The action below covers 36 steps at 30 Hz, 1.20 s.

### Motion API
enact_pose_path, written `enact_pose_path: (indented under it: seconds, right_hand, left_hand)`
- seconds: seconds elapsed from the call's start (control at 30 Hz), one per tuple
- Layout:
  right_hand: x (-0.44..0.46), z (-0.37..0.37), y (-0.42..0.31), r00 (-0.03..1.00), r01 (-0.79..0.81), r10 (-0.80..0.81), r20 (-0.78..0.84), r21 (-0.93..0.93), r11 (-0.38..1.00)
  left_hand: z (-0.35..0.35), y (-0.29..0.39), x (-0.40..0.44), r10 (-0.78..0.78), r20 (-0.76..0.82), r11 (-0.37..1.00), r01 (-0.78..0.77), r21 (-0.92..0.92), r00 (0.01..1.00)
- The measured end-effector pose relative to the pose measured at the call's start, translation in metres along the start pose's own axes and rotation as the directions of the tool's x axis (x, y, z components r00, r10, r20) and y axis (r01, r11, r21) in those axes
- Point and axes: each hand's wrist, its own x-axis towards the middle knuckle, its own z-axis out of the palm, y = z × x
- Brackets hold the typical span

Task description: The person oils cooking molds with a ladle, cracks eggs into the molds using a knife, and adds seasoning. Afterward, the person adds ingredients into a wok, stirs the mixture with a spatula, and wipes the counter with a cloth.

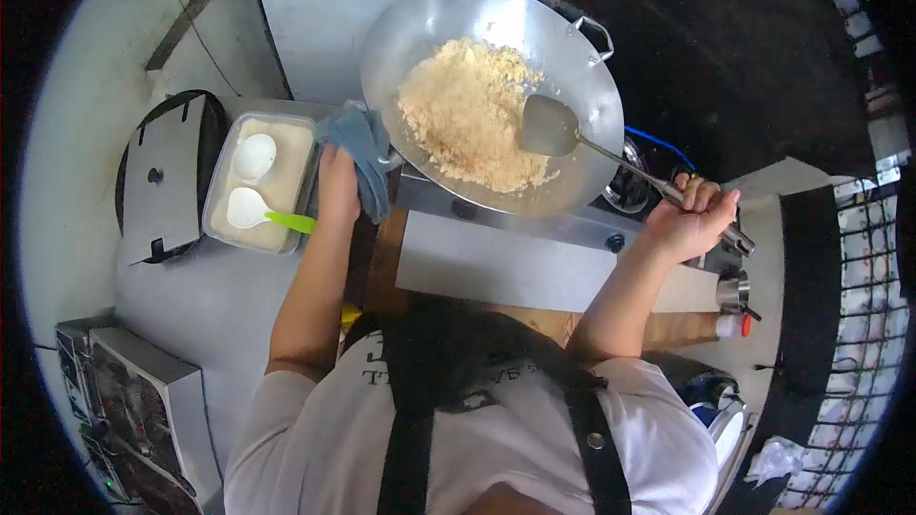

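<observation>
Wok [572,48] holds pale crumbly food [463,114]; tub [218,219] holds two scoops [252,181].

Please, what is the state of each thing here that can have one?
Wok: uncovered, partly filled with crumbly food.
Spatula: held in right hand, blade at the food.
Cloth: bunched, held in left hand.
Plastic tub: open, two white scoops inside.
Stove: cannot tell whether lit.

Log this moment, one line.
left hand: blue cloth | right hand: long metal spatula | round silver wok: crumbly tan food, blade inside
</observation>
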Motion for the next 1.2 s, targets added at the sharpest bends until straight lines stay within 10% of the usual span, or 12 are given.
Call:
enact_pose_path:
  seconds: [0.27,0.33,0.4,0.53,0.63,0.67,0.73,0.8,0.9,0.97,1.07,1.2]
  right_hand:
    - [-0.033,-0.091,0.047,0.978,-0.088,0.057,-0.203,-0.148,0.985]
    - [-0.046,-0.11,0.043,0.978,-0.091,0.044,-0.206,-0.226,0.97]
    - [-0.054,-0.131,0.039,0.972,-0.204,0.146,-0.182,-0.359,0.911]
    - [-0.08,-0.172,0.032,0.849,-0.527,0.457,-0.267,-0.357,0.771]
    - [-0.11,-0.182,0.026,0.676,-0.723,0.7,-0.229,-0.385,0.573]
    - [-0.123,-0.181,0.023,0.606,-0.769,0.776,-0.176,-0.379,0.515]
    - [-0.145,-0.193,0.032,0.397,-0.745,0.918,-0.014,-0.589,0.313]
    - [-0.162,-0.159,0.031,0.53,-0.458,0.826,0.192,-0.755,0.469]
    - [-0.14,-0.092,0.022,0.526,0.23,0.571,0.63,-0.752,0.618]
    - [-0.114,-0.044,0.032,0.514,0.396,0.444,0.734,-0.662,0.636]
    - [-0.089,0.011,0.079,0.446,0.634,0.52,0.729,-0.667,0.391]
    - [-0.085,0.041,0.154,0.201,0.839,0.533,0.822,-0.426,0.34]
  left_hand:
    - [-0.049,-0.089,-0.067,-0.163,0.251,0.844,0.003,0.537,0.954]
    - [-0.026,-0.106,-0.097,-0.266,0.225,0.346,-0.125,0.93,0.937]
    - [-0.003,-0.108,-0.124,-0.429,0.21,0.691,0.17,0.702,0.879]
    - [-0.002,-0.108,-0.128,-0.651,0.187,0.697,0.482,0.531,0.735]
    - [-0.014,-0.1,-0.122,-0.769,0.313,0.559,0.824,-0.096,0.558]
    - [-0.015,-0.092,-0.123,-0.52,0.364,0.85,0.426,0.31,0.772]
    - [-0.011,-0.072,-0.124,-0.033,0.752,0.432,-0.669,0.604,0.658]
    - [-0.003,-0.054,-0.129,-0.189,0.575,0.294,-0.513,0.807,0.796]
    - [-0.014,-0.04,-0.146,0.058,0.756,-0.002,-0.757,0.654,0.652]
    - [-0.01,-0.028,-0.146,0.114,0.931,-0.072,-0.932,0.355,0.346]
    - [-0.001,0.002,-0.153,-0.026,0.939,-0.146,-0.931,0.336,0.343]
    - [-0.024,0.009,-0.162,-0.034,0.855,0.116,-0.848,0.518,0.518]
